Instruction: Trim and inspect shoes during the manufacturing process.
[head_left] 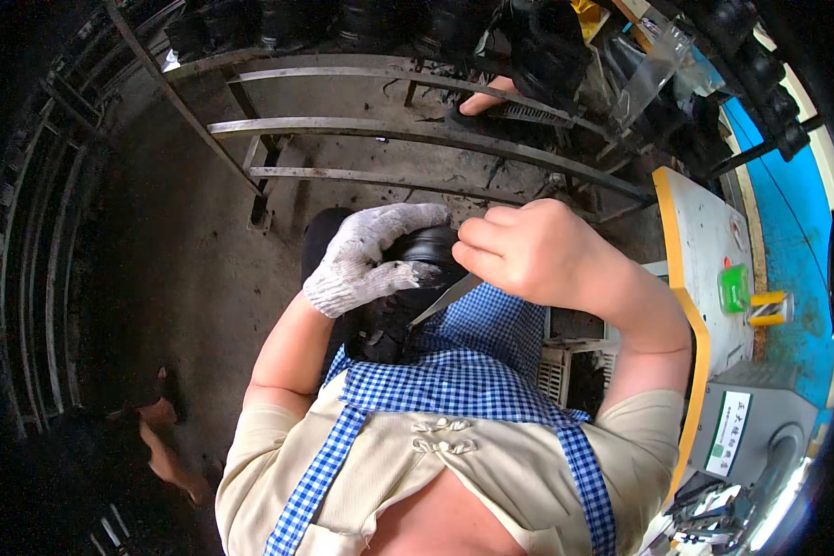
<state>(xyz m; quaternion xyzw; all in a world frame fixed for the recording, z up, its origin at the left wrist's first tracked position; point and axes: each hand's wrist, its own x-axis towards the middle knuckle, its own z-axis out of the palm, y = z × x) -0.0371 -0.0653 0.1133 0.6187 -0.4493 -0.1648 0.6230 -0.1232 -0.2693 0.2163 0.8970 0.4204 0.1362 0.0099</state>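
My left hand [371, 259], in a grey-white knitted glove with dark stains, is wrapped round a shiny black ridged piece [423, 247], rounded and rubber-like, above my lap. My bare right hand [528, 250] is closed at the right side of that piece. From beneath its fingers a thin pointed metal blade [447, 301] slants down to the left; its handle is hidden in the hand. Dark, ragged black material [380, 335] lies under the piece on my lap, against my blue-and-white checked apron [477, 324].
A metal rack [371, 127] crosses in front, with black items [278, 23] along its top. Beyond it shows another person's bare limb [489, 95]. At right stand a yellow-edged white table [704, 250], a green container [734, 288] and a grey machine [760, 426]. A pale crate [553, 375] sits below.
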